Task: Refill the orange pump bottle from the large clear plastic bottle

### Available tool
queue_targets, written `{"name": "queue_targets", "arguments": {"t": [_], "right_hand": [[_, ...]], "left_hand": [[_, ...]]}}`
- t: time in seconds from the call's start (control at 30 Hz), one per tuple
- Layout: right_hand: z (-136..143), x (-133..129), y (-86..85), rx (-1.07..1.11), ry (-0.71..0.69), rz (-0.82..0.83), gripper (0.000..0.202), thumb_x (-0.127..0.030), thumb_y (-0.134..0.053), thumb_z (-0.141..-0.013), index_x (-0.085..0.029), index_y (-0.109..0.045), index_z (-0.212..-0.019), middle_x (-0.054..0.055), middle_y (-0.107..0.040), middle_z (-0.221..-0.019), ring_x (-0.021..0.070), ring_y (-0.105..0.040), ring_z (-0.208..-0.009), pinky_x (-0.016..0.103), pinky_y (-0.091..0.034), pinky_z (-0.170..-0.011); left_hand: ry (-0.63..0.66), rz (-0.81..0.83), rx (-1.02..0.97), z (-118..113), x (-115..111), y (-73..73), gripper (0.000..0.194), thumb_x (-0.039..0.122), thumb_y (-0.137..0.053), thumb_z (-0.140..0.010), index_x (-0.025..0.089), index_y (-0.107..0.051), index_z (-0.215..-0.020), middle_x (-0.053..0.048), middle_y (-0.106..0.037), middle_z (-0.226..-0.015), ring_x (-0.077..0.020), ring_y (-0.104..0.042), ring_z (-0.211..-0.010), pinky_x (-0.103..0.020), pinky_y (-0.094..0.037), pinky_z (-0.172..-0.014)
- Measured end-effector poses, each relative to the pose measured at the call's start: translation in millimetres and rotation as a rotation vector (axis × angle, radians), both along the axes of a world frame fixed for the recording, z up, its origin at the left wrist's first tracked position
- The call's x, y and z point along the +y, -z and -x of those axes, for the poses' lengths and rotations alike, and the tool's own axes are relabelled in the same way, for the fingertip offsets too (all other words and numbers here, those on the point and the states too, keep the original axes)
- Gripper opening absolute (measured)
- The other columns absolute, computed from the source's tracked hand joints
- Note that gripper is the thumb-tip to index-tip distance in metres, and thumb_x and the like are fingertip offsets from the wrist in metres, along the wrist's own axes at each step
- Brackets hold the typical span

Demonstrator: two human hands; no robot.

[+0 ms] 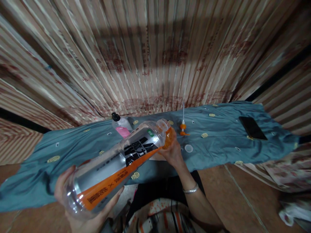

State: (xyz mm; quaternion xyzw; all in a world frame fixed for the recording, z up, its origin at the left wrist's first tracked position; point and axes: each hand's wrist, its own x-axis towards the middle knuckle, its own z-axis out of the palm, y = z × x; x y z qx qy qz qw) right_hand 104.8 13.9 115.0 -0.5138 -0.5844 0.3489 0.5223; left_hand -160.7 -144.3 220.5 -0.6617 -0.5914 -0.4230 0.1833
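Observation:
A large clear plastic bottle [107,168] with a silver and orange label lies tilted across the middle, its neck pointing up and to the right. My left hand [84,223] is wrapped around its base from below. At the other end, my right hand [173,153] is closed around an orange, see-through container [169,138]. The big bottle's open mouth is right by that container; whether they touch, I cannot tell. Behind my right hand an orange pump head [183,127] with a long pale tube lies on the cloth. Close to that hand is a round whitish cap [188,148].
A clear bottle [122,127] with a pink label and black top lies behind the large bottle. Farther right, a dark phone [252,128] rests on the teal patterned cloth [218,145]. Striped curtains [155,58] hang behind and at both sides.

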Motion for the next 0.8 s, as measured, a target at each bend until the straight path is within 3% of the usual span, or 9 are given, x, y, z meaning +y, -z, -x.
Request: {"name": "queue_targets", "arguments": {"t": [0.2, 0.4, 0.6, 0.8], "right_hand": [[-0.8, -0.6, -1.1, 0.009, -0.007, 0.008, 0.107, -0.028, -0.093, -0.072, -0.024, -0.042, -0.165, 0.017, -0.073, -0.154, 0.0381, -0.075, -0.139, 0.058, -0.062, -0.119], [-0.1, -0.6, -0.4, 0.026, -0.002, -0.005, 0.108, -0.026, -0.095, -0.07, -0.024, -0.044, -0.165, 0.017, -0.072, -0.156, 0.0381, -0.072, -0.144, 0.057, -0.059, -0.124], [1.2, -0.4, -5.6, 0.015, 0.001, 0.018, 0.102, -0.029, -0.093, -0.07, -0.021, -0.049, -0.161, 0.017, -0.075, -0.15, 0.0396, -0.074, -0.14, 0.06, -0.061, -0.121], [1.4, -0.9, -3.0, 0.025, 0.021, 0.005, 0.098, -0.028, -0.092, -0.07, -0.024, -0.053, -0.159, 0.014, -0.077, -0.147, 0.0367, -0.079, -0.131, 0.054, -0.066, -0.114]], "left_hand": [[0.007, -0.023, -0.069, -10.6, 3.4, -0.9, 0.122, 0.046, -0.102, -0.068, 0.033, -0.042, -0.174, -0.008, -0.063, -0.139, -0.0317, -0.063, -0.133, -0.051, -0.031, -0.14], [0.015, -0.061, -0.141, -21.4, 6.5, -5.8, 0.112, 0.048, -0.101, -0.069, 0.031, -0.049, -0.168, -0.008, -0.065, -0.137, -0.0329, -0.062, -0.135, -0.054, -0.029, -0.141], [0.01, -0.039, -0.089, -17.9, 5.5, -4.2, 0.115, 0.048, -0.099, -0.071, 0.031, -0.044, -0.171, -0.007, -0.062, -0.14, -0.0294, -0.063, -0.13, -0.052, -0.034, -0.138], [0.037, -0.068, -0.154, -23.8, 8.8, -7.9, 0.116, 0.051, -0.102, -0.066, 0.027, -0.051, -0.167, -0.006, -0.063, -0.134, -0.027, -0.063, -0.125, -0.046, -0.04, -0.134]]}}
